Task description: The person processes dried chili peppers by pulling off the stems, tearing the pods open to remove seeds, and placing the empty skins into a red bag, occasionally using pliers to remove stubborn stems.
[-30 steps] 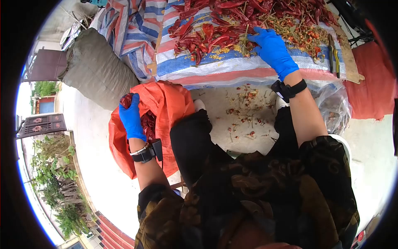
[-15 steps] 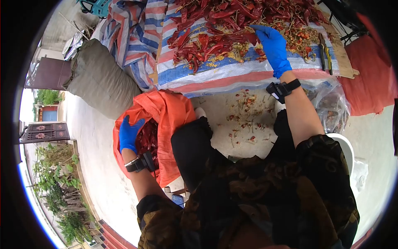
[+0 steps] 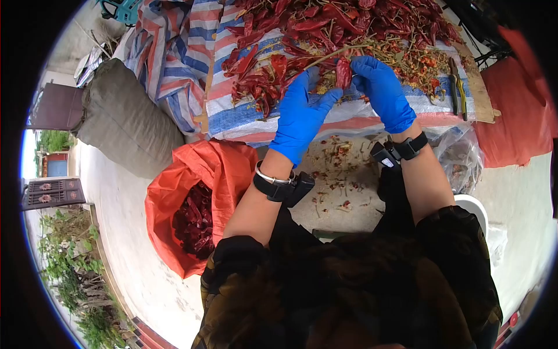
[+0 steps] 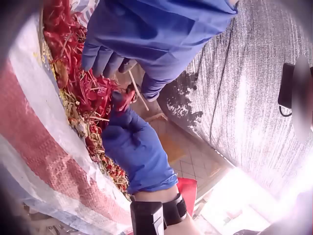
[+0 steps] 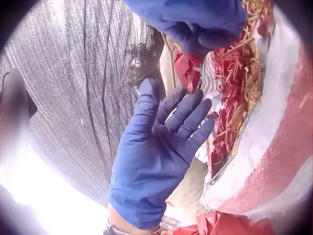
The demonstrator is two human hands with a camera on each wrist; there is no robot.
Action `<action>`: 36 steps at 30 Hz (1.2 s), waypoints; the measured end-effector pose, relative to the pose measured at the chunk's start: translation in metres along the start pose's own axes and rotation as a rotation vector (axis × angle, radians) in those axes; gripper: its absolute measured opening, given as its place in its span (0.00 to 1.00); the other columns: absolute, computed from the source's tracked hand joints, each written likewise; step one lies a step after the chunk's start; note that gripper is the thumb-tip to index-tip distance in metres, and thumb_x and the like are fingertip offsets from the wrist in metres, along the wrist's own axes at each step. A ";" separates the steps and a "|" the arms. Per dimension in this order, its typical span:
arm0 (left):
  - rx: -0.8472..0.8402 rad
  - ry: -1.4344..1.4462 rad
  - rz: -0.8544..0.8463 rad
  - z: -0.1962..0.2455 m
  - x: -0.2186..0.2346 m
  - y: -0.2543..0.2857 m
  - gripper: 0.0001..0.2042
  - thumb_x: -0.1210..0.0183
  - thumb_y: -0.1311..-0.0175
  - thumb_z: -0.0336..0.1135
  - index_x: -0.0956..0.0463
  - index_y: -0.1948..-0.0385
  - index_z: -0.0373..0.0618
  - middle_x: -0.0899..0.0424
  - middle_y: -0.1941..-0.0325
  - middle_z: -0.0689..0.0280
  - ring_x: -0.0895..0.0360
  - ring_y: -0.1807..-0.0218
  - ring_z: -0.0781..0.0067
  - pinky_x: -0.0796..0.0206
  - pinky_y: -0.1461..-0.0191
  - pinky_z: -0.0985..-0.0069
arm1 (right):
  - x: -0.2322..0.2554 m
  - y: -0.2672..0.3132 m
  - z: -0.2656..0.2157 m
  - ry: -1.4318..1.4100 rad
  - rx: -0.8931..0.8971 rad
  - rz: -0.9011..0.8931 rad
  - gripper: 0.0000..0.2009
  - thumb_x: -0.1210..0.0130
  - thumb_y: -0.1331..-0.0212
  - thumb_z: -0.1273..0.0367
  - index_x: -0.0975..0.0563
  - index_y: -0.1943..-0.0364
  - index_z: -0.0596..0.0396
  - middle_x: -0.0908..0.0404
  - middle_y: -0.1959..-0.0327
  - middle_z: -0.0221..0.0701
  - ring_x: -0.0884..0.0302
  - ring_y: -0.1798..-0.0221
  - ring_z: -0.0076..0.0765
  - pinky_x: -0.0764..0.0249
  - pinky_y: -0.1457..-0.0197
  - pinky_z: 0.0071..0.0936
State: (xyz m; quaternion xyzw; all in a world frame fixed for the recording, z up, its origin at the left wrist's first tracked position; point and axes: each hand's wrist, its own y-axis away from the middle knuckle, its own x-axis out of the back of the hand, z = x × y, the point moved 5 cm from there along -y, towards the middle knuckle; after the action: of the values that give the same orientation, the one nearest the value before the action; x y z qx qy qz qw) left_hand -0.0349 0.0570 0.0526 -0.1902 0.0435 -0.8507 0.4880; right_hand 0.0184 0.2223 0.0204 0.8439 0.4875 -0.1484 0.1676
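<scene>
My right hand [image 3: 383, 96], in a blue glove, pinches a dried red chili pepper [image 3: 343, 72] over the front of the chili pile [image 3: 325, 23]. The pepper hangs below its fingers in the right wrist view [image 5: 188, 71]. Close by on the left is my gloved left hand [image 3: 302, 116]. Its fingers are spread and straight, palm turned toward the pepper, as the right wrist view shows of the left hand [image 5: 156, 142]. A thin stem [image 4: 138, 90] sticks out between the two hands in the left wrist view.
An orange-red sack [image 3: 226, 168] holding dried chilies stands by the left leg. A full grey-green sack [image 3: 125, 119] lies behind it. Pliers-like cutters [image 3: 457, 90] rest on the striped sheet [image 3: 232, 119] at right. Stems and scraps [image 3: 340, 174] litter the floor.
My left hand let go of a chili at the orange-red sack, then came across to the right hand. My right hand lifted a chili from the pile's edge.
</scene>
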 end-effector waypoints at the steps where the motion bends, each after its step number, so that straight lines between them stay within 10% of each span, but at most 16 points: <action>1: 0.012 0.001 0.000 -0.002 -0.004 0.000 0.20 0.40 0.47 0.34 0.32 0.52 0.39 0.24 0.55 0.62 0.28 0.55 0.75 0.36 0.49 0.78 | -0.007 0.003 0.001 0.002 -0.012 0.002 0.08 0.47 0.46 0.69 0.25 0.63 0.57 0.24 0.73 0.25 0.30 0.74 0.20 0.34 0.71 0.16; 9: 0.222 0.438 0.029 -0.058 -0.014 -0.005 0.10 0.48 0.41 0.27 0.27 0.58 0.38 0.21 0.66 0.67 0.28 0.67 0.84 0.34 0.63 0.86 | -0.028 0.004 0.012 0.458 0.173 -0.179 0.13 0.42 0.50 0.69 0.24 0.60 0.58 0.22 0.66 0.28 0.29 0.66 0.21 0.32 0.62 0.19; 21: 0.219 0.310 -0.255 -0.043 -0.013 -0.002 0.07 0.46 0.43 0.30 0.26 0.65 0.40 0.23 0.75 0.68 0.32 0.76 0.85 0.38 0.72 0.86 | -0.035 0.007 0.007 0.841 0.454 -0.111 0.12 0.40 0.53 0.66 0.23 0.67 0.59 0.23 0.75 0.35 0.26 0.74 0.31 0.30 0.68 0.25; 30: 0.153 0.516 -0.225 -0.037 -0.007 0.004 0.05 0.47 0.40 0.33 0.26 0.70 0.42 0.23 0.77 0.68 0.35 0.78 0.85 0.41 0.75 0.87 | -0.035 0.006 0.031 -0.052 -0.152 -0.314 0.09 0.48 0.44 0.69 0.24 0.64 0.60 0.26 0.78 0.33 0.30 0.78 0.23 0.35 0.76 0.15; 32: 0.095 0.554 -0.237 -0.032 -0.009 0.004 0.05 0.47 0.40 0.33 0.26 0.69 0.43 0.23 0.76 0.69 0.35 0.78 0.85 0.41 0.74 0.87 | -0.035 0.007 0.049 -0.712 -0.587 -0.312 0.09 0.50 0.43 0.68 0.25 0.65 0.61 0.27 0.79 0.31 0.35 0.82 0.21 0.41 0.80 0.13; 36: 0.172 0.587 -0.186 -0.033 -0.011 0.005 0.06 0.48 0.39 0.36 0.27 0.67 0.44 0.25 0.77 0.70 0.35 0.78 0.85 0.43 0.74 0.87 | -0.037 0.004 0.033 -0.366 -0.299 -0.309 0.09 0.49 0.43 0.66 0.24 0.67 0.58 0.27 0.78 0.30 0.35 0.81 0.21 0.42 0.81 0.14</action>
State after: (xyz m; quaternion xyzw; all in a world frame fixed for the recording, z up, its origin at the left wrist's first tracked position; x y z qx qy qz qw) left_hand -0.0384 0.0601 0.0180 0.1022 0.0926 -0.9108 0.3892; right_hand 0.0011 0.1774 0.0067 0.6847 0.5887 -0.2485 0.3506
